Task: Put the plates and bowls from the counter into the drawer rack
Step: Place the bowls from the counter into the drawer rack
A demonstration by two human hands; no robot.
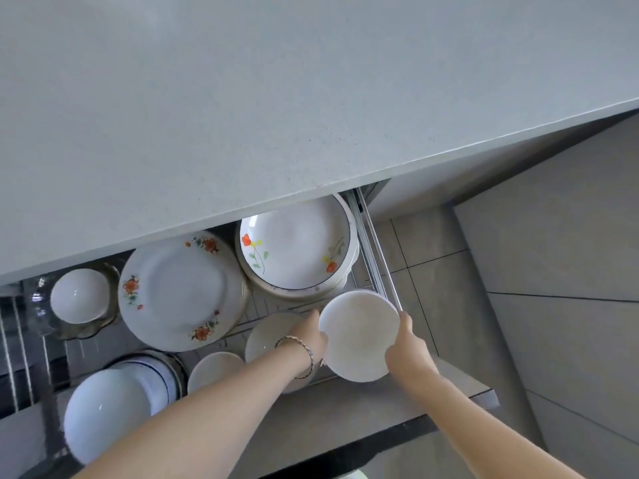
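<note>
A plain white plate [359,335] hangs over the front right corner of the open drawer rack [371,243]. My left hand [311,335] grips its left rim and my right hand [406,344] grips its right rim. Below my left hand sits a white bowl [268,335], partly hidden by my wrist. The rack also holds a flowered flat plate stack [176,292], a flowered deep plate stack [294,247], a small white bowl [80,295] in a glass dish, a blue-rimmed stack [107,409] and a small white dish [212,369].
The grey counter [276,98] overhangs the back of the drawer and shows nothing on it. The drawer's front panel [449,385] lies under my right forearm. Tiled floor [432,271] and a grey cabinet front [570,254] are at the right.
</note>
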